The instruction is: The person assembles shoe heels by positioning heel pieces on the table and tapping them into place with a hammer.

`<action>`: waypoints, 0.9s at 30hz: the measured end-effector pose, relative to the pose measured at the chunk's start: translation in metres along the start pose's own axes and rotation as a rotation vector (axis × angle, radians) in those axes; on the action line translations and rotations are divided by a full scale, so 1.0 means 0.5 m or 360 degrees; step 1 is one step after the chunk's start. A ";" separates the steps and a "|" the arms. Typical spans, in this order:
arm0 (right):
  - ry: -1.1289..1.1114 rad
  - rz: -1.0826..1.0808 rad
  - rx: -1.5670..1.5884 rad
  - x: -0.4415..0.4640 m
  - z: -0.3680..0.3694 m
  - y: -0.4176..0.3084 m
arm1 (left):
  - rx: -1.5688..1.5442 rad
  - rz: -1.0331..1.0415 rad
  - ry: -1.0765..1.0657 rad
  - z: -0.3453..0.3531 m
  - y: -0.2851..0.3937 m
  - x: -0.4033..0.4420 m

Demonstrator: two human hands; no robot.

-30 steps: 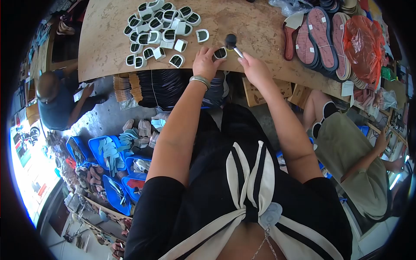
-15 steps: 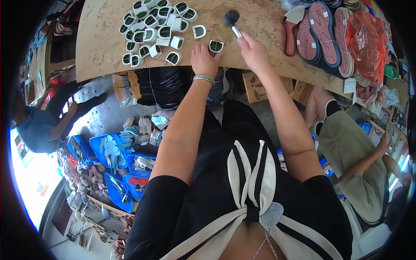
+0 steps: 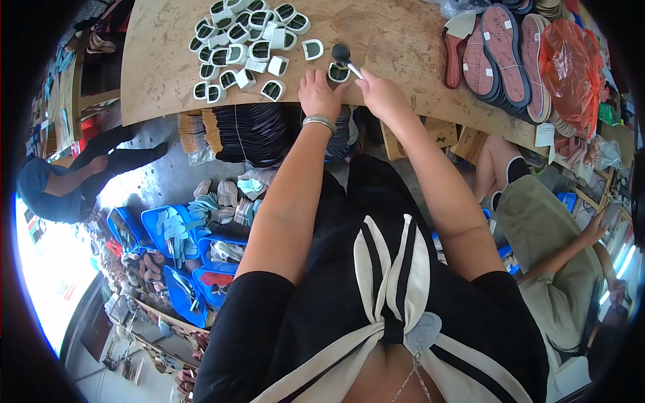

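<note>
My left hand (image 3: 320, 97) lies on the wooden table with its fingers stretched out. Its thumb is at the near edge of a white shoe heel (image 3: 338, 72), D-shaped and dark green inside. My right hand (image 3: 386, 97) grips the pale handle of a hammer (image 3: 341, 53). The hammer's round black head is just over the far edge of that heel; contact cannot be made out. Another white heel (image 3: 312, 50) lies a little farther off. Left of my hands is a pile of similar heels (image 3: 259, 50).
On the right of the table (image 3: 396, 40) are stacked soles (image 3: 502, 50), a red-handled blade (image 3: 453, 57) and a red plastic bag (image 3: 571, 70). Bundled dark material (image 3: 252, 134) sits beneath the table edge. Blue bins (image 3: 171, 232) stand on the floor. Other people are at both sides.
My right hand has brought the hammer down and left, from raised at the right to the heel by my left hand. That hand stays in place.
</note>
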State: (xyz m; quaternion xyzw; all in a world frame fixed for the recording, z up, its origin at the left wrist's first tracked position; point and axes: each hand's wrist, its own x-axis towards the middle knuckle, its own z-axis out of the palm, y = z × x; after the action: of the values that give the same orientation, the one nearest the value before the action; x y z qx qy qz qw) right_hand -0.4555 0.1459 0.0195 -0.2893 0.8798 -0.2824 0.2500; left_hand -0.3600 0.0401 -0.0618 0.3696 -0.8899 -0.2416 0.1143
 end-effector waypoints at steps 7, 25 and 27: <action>0.0235 0.0003 0.0132 0.007 -0.020 -0.042 | -0.0016 -0.0028 -0.0023 -0.001 0.000 -0.004; 0.0257 0.0024 0.0081 -0.035 0.010 0.006 | -0.0038 -0.0005 0.0018 -0.001 -0.001 -0.004; 0.0230 0.0055 0.0017 -0.041 0.016 0.017 | -0.0015 -0.0004 0.0021 -0.001 0.000 -0.004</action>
State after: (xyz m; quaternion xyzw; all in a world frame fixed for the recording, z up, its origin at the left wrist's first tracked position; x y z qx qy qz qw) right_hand -0.4391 0.1621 0.0138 -0.2516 0.8990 -0.3028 0.1922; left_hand -0.3584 0.0409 -0.0613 0.3717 -0.8875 -0.2435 0.1217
